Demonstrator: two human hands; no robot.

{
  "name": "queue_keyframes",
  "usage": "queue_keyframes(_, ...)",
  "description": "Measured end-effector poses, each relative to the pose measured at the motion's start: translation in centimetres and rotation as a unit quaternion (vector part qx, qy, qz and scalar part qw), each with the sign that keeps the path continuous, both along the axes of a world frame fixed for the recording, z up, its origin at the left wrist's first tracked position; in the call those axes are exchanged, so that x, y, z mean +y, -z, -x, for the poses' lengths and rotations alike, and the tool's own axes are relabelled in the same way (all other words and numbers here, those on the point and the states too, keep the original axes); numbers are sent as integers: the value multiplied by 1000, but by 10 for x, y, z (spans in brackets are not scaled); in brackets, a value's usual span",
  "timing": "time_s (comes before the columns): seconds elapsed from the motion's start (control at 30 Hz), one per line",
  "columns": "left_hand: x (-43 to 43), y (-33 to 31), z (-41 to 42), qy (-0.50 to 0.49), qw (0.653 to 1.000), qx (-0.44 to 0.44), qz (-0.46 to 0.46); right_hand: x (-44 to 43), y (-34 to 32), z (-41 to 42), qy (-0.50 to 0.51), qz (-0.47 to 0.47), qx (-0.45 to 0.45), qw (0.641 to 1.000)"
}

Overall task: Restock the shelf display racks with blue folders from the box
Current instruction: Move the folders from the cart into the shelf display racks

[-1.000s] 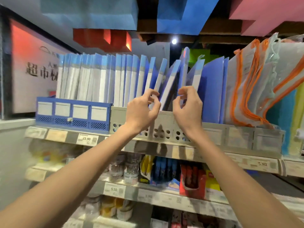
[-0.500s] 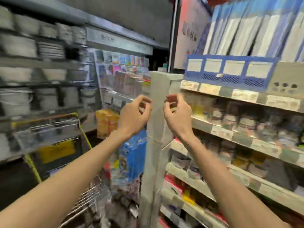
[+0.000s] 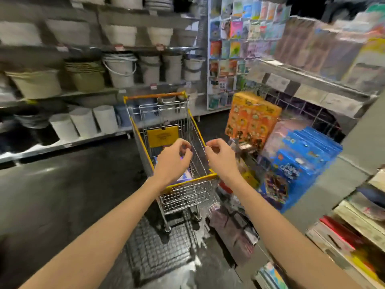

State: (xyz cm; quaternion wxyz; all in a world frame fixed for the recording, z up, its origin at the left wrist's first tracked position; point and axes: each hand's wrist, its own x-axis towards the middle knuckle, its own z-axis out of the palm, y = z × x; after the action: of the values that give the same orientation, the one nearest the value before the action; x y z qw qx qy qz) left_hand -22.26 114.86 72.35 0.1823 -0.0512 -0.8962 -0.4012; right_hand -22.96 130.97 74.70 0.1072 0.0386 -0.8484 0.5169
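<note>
Dark aisle floor carries a wire cart. Left hand and right hand hover above its basket, fingers loosely curled, grasping nothing. Blue folders lie inside, mostly hidden.

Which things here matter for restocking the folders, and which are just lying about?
Job: cart, blue thing inside it (perhaps the folder box), left hand, right hand, both empty.
Lying about: buckets, card rack, orange boxes, blue boxes.

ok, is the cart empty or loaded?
Not empty: a blue-and-white item lies in the cart, mostly hidden behind the left hand. Cannot tell what it is or how full the cart is.
</note>
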Motion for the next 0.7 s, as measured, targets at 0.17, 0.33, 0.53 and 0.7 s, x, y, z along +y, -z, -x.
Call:
queue_keyframes(0.17,-56,64,79,8,991,-120,64,-47,73,87,-24,-14,-99,995)
queue_keyframes(0.33,-90,116,182,3,976,-215,44,-80,139,192,-26,-48,-200,978)
queue_keyframes(0.53,-116,162,270,2,953,-303,-1,-107,190,275,-33,-75,-279,957)
queue_keyframes(0.7,-130,199,340,-28,926,-375,-24,-116,219,323,-38,-67,-328,941)
